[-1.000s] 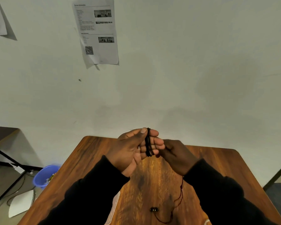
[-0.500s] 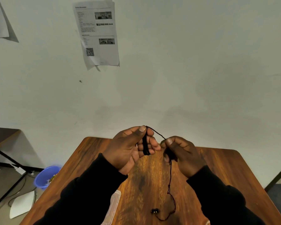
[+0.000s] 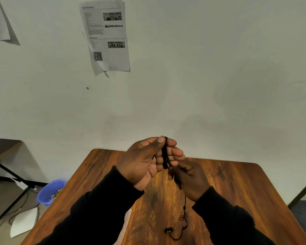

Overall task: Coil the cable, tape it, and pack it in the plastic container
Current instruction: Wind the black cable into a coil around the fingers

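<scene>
A blue tub (image 3: 49, 192) sits on the floor at the far left, beside the brown wooden surface (image 3: 237, 188). A clear plastic container (image 3: 125, 225) peeks out from under the left sleeve. The left hand (image 3: 147, 161) is held up with the black cable (image 3: 165, 155) wrapped around its fingers, and the thumb presses on the loops. Just below it, the right hand (image 3: 189, 179) pinches the loose cable. The rest hangs down, and its end lies on the surface.
</scene>
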